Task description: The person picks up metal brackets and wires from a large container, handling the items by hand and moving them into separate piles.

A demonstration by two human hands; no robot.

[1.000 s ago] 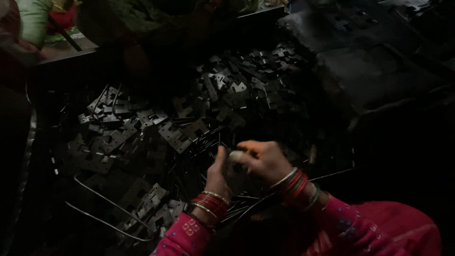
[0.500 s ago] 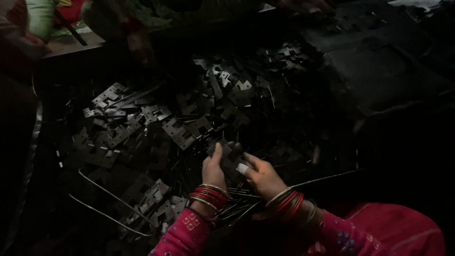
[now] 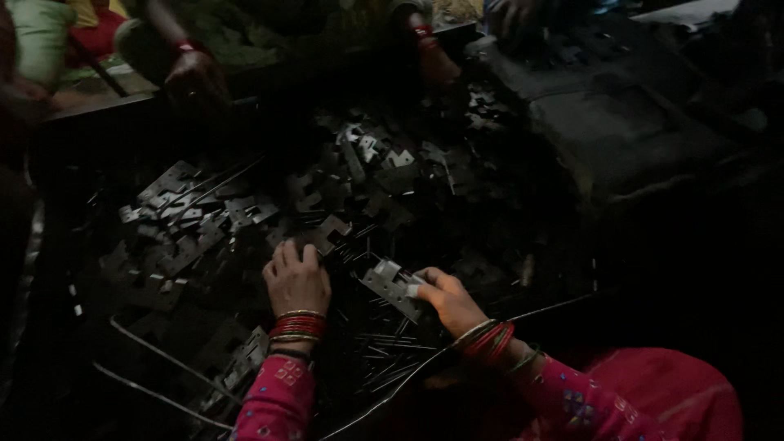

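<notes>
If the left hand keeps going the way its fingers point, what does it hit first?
The left hand points up and away over the heap. First in line is likely the notched metal plate just beyond its fingertips, though depth is hard to judge in this dim view.

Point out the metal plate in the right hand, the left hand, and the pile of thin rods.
Metal plate (image 3: 390, 286), head view, on its flat grey face.
Left hand (image 3: 296, 279), head view, on the back of the hand.
Rods (image 3: 384, 347), head view, on the middle of the pile between the wrists.
</notes>
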